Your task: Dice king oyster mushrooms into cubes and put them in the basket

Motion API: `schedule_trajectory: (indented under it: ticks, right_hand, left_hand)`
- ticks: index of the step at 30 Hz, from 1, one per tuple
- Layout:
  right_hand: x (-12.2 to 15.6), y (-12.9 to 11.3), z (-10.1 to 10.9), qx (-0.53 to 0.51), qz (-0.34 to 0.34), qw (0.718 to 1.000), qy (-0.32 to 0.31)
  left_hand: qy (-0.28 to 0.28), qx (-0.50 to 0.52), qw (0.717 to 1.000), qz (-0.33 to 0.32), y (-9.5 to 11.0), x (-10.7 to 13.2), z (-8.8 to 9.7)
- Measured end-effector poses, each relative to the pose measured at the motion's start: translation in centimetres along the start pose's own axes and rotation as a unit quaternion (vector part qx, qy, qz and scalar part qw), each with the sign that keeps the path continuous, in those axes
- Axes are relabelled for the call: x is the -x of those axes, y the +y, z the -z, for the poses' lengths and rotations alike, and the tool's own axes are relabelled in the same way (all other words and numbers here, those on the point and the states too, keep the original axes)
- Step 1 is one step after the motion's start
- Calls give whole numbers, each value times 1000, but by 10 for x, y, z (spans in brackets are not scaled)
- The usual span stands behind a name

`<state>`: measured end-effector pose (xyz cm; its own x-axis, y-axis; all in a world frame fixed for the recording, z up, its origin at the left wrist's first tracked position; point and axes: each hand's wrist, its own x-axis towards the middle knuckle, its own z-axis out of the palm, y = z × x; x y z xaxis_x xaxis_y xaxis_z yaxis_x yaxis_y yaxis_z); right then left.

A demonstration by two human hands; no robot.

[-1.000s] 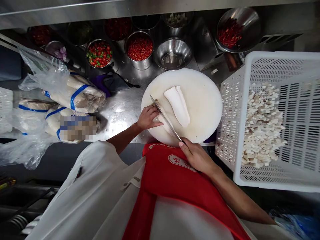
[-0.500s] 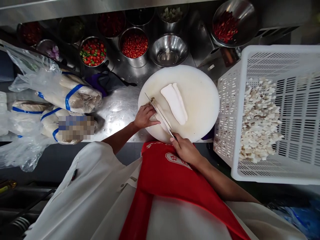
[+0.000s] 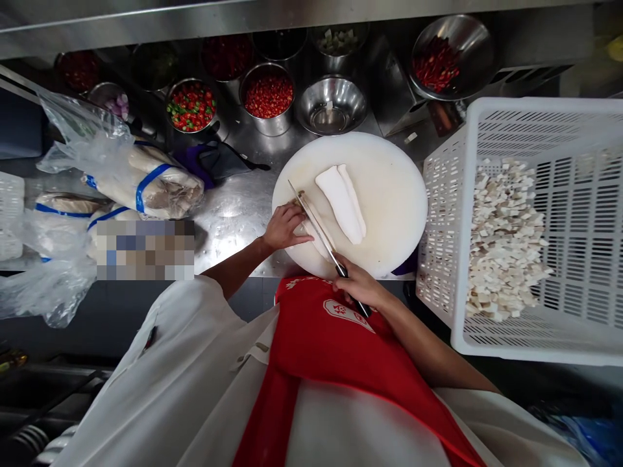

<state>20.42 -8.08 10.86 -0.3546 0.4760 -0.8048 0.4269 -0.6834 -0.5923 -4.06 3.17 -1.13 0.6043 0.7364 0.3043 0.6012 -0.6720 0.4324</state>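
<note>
My left hand point(image 3: 286, 225) rests on the left part of a round white cutting board point(image 3: 396, 201), fingertips bent and thumb stretched along a pale king oyster mushroom point(image 3: 319, 246), pinning it down. A long thin-bladed knife point(image 3: 327, 242) lies across that mushroom close beside my fingers, its tip pointing to the far left. At the board's near edge my right hand point(image 3: 361, 285) grips the black knife handle, whose end sticks out below the palm. To the right of the blade lie thick white mushroom slabs point(image 3: 341, 202), side by side. My fingers partly hide the pinned mushroom.
On the right stands a white slotted crate point(image 3: 460, 227) with diced mushroom point(image 3: 509, 246). Bagged mushrooms point(image 3: 168, 191) with blue bands lie left. Behind the board are a steel bowl point(image 3: 331, 104), chopped red chillies point(image 3: 269, 97), mixed chillies point(image 3: 191, 106) and a larger chilli bowl point(image 3: 474, 48).
The view has shifted slightly. My right hand has loosened around the handle, so more of the handle shows. The knife stays at nearly the same place, and my left hand keeps its hold.
</note>
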Motion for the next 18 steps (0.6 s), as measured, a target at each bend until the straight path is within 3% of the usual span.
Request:
schedule_trajectory:
  ticks: [9, 15, 18]
  right_hand:
    - [6, -13, -2, 30, -3, 999, 12]
    - [20, 5, 1, 29, -16, 999, 29]
    - [23, 17, -1, 81, -14, 995, 64]
  left_hand:
    - [31, -7, 999, -15, 3, -1, 3]
    - [14, 0, 1000, -2, 3, -2, 3]
    - [11, 5, 1000, 3, 2, -1, 1]
